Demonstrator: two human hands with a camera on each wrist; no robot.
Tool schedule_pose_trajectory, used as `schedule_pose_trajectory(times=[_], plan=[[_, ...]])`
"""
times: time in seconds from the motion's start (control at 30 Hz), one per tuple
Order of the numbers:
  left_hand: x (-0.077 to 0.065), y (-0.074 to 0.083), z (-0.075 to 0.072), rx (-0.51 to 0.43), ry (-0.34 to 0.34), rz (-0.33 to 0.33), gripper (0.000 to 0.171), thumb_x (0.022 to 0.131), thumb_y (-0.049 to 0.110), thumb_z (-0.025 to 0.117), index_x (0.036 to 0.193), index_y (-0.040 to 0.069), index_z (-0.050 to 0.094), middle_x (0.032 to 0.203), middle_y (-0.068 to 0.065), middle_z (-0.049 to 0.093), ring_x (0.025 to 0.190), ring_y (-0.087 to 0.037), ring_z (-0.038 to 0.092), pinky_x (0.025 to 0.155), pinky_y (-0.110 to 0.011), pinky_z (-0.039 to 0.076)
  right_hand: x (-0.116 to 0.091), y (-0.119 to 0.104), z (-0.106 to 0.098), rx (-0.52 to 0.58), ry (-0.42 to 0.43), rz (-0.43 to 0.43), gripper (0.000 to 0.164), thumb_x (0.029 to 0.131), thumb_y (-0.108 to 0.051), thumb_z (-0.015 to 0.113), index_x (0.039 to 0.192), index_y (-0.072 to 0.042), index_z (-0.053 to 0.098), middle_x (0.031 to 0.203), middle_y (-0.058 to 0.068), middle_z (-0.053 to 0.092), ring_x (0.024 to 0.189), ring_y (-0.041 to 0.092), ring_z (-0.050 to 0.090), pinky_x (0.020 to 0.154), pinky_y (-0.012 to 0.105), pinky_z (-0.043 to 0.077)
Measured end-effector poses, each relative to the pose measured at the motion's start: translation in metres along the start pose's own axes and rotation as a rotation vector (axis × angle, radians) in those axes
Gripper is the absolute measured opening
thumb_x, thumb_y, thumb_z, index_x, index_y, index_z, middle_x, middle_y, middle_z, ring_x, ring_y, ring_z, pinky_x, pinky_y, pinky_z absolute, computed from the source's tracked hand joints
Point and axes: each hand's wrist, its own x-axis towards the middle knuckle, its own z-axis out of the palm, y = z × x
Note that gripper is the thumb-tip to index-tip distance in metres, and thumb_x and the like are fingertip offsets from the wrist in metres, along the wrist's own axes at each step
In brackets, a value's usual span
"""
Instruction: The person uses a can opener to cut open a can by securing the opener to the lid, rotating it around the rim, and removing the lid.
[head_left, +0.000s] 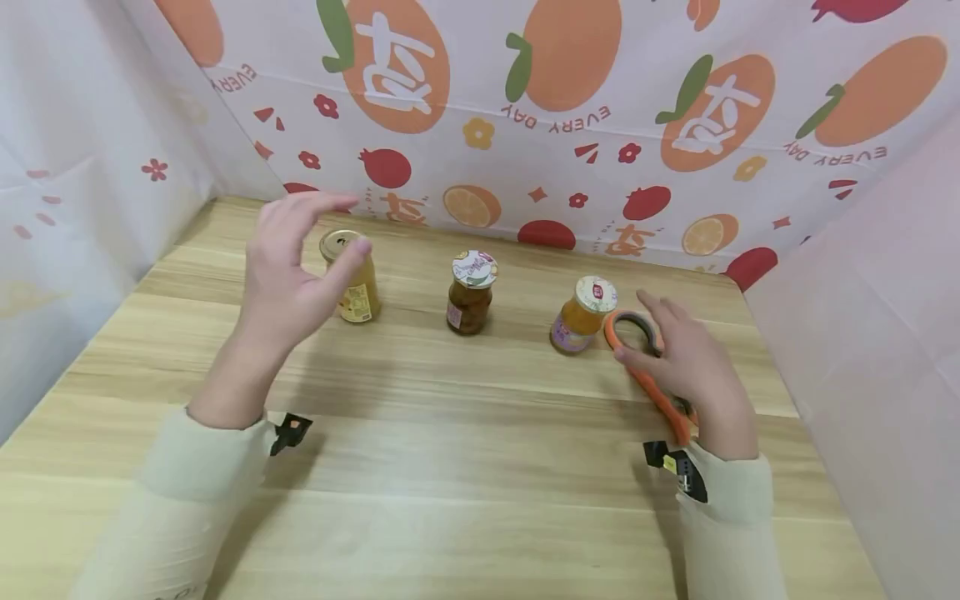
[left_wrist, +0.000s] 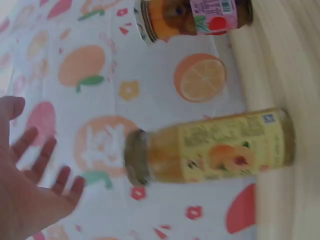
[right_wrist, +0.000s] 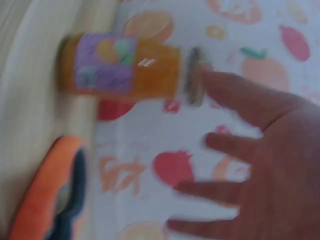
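hovering — left hand (head_left: 288, 267), fingers spread, gripping nothing, near tall jar (head_left: 361, 290); right hand (head_left: 693, 358), likewise spread, nothing held, over orange tool (head_left: 654, 395) — 1 dark jar (head_left: 471, 312) between.

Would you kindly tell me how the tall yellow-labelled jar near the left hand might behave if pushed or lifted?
The tall jar has see-through walls that look like glass, so it is probably rigid and breakable. Amber contents show close to its lid, suggesting some heft. Standing taller than wide, it could tip if pushed high up.

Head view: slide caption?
Left hand near yellow glass jar; right hand over orange looped tool; two white-lidded glass jars between.
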Motion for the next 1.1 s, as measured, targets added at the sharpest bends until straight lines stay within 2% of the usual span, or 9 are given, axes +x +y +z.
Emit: schedule_pose_trajectory(times=[0.1, 0.2, 0.3, 0.37, 0.57, 0.7, 0.83, 0.93, 1.1], plan=[[-0.005, -0.017, -0.005, -0.078, -0.056, -0.294, 0.050, 0.085, 0.019, 0.067, 0.130, 0.006, 0.052, 0.129, -0.011, 0.050, 0.120, -0.023, 0.039, 0.098, -0.040, 0.031, 0.005, 0.016, 0.009, -0.033, -0.214, 0.126, 0.102, 0.077, -0.063, 0.065, 0.153, -0.022, 0.010, 0.148, 0.033, 0.015, 0.129, 0.053, 0.020, 0.092, 0.071, 0.030], [-0.014, -0.044, -0.003, -0.199, -0.148, -0.576, 0.072, 0.086, 0.029, 0.068, 0.146, 0.022, 0.029, 0.147, -0.005, 0.028, 0.134, -0.022, 0.023, 0.107, -0.048, 0.021, 0.008, 0.030, 0.017, -0.007, -0.302, 0.197, 0.107, 0.074, -0.058, 0.071, 0.153, -0.022, 0.008, 0.143, 0.032, 0.026, 0.122, 0.048, 0.032, 0.087, 0.065, 0.037], [-0.022, -0.072, 0.005, -0.311, -0.231, -0.733, 0.092, 0.084, 0.033, 0.072, 0.149, 0.032, 0.007, 0.152, -0.007, 0.015, 0.137, -0.027, 0.015, 0.109, -0.054, 0.015, 0.008, 0.041, 0.023, 0.026, -0.339, 0.235, 0.110, 0.073, -0.052, 0.075, 0.153, -0.020, 0.007, 0.141, 0.024, 0.034, 0.114, 0.039, 0.039, 0.085, 0.058, 0.041], [-0.027, -0.084, 0.010, -0.368, -0.279, -0.797, 0.102, 0.082, 0.031, 0.074, 0.148, 0.036, -0.002, 0.149, -0.012, 0.019, 0.135, -0.028, 0.021, 0.108, -0.053, 0.017, 0.008, 0.045, 0.025, 0.032, -0.360, 0.250, 0.111, 0.073, -0.051, 0.076, 0.153, -0.019, 0.006, 0.142, 0.023, 0.033, 0.111, 0.036, 0.040, 0.085, 0.055, 0.042], [-0.034, -0.104, 0.020, -0.441, -0.337, -0.876, 0.112, 0.079, 0.021, 0.078, 0.149, 0.029, -0.009, 0.137, -0.018, 0.036, 0.125, -0.026, 0.036, 0.107, -0.048, 0.025, 0.007, 0.050, 0.027, 0.037, -0.343, 0.260, 0.113, 0.072, -0.047, 0.078, 0.153, -0.023, 0.003, 0.146, 0.023, 0.028, 0.113, 0.037, 0.037, 0.084, 0.056, 0.041], [-0.040, -0.111, 0.020, -0.381, -0.375, -0.890, 0.105, 0.077, 0.017, 0.079, 0.149, 0.016, 0.003, 0.137, -0.018, 0.035, 0.123, -0.030, 0.037, 0.105, -0.050, 0.028, 0.005, 0.055, 0.027, 0.100, -0.333, 0.267, 0.117, 0.069, -0.042, 0.082, 0.153, -0.022, 0.003, 0.150, 0.024, 0.021, 0.121, 0.039, 0.032, 0.091, 0.060, 0.037], [-0.047, -0.114, 0.018, -0.341, -0.434, -0.883, 0.085, 0.079, 0.016, 0.078, 0.142, 0.007, 0.023, 0.134, -0.014, 0.038, 0.123, -0.029, 0.038, 0.103, -0.049, 0.031, 0.002, 0.059, 0.027, 0.131, -0.342, 0.263, 0.118, 0.067, -0.039, 0.083, 0.153, -0.016, 0.005, 0.151, 0.023, 0.018, 0.128, 0.042, 0.025, 0.095, 0.063, 0.032], [-0.050, -0.114, 0.016, -0.343, -0.457, -0.882, 0.077, 0.079, 0.020, 0.078, 0.138, 0.008, 0.031, 0.132, -0.012, 0.042, 0.121, -0.028, 0.040, 0.101, -0.048, 0.034, 0.000, 0.060, 0.029, 0.106, -0.351, 0.245, 0.120, 0.066, -0.039, 0.084, 0.153, -0.013, 0.006, 0.150, 0.026, 0.018, 0.130, 0.045, 0.020, 0.094, 0.065, 0.031], [-0.049, -0.112, 0.012, -0.322, -0.490, -0.890, 0.078, 0.077, 0.026, 0.079, 0.138, 0.010, 0.033, 0.132, -0.010, 0.044, 0.118, -0.029, 0.043, 0.092, -0.047, 0.041, 0.000, 0.061, 0.034, 0.082, -0.353, 0.268, 0.123, 0.065, -0.043, 0.083, 0.153, -0.020, 0.000, 0.148, 0.033, 0.012, 0.131, 0.049, 0.015, 0.093, 0.068, 0.031]])
